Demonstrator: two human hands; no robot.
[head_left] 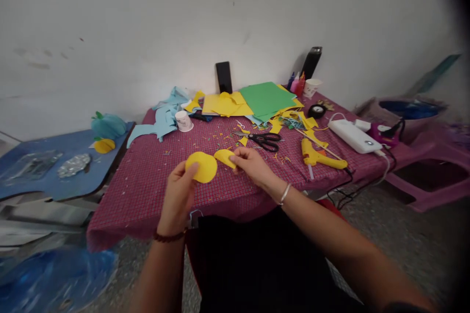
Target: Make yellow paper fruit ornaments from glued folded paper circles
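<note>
Over the front of the table, my left hand (178, 190) pinches yellow paper circles (206, 168) that overlap slightly, thumb on top. Just to the right, my right hand (250, 164) grips another yellow paper piece (222, 157), which looks curved or folded. The two pieces are close together; whether their edges touch I cannot tell. Black-handled scissors (262, 140) lie beyond my right hand among small paper scraps. A yellow hot glue gun (321, 157) rests at the right with its cord trailing off the table edge.
Green paper sheets (268, 100) and yellow sheets (220, 105) lie at the back, near a black phone (223, 77). A paper cup (184, 121) sits beside blue paper cuttings (165, 120). At right are black tape (317, 110) and a white power strip (354, 136). Paper pumpkins (108, 126) stand on the blue table.
</note>
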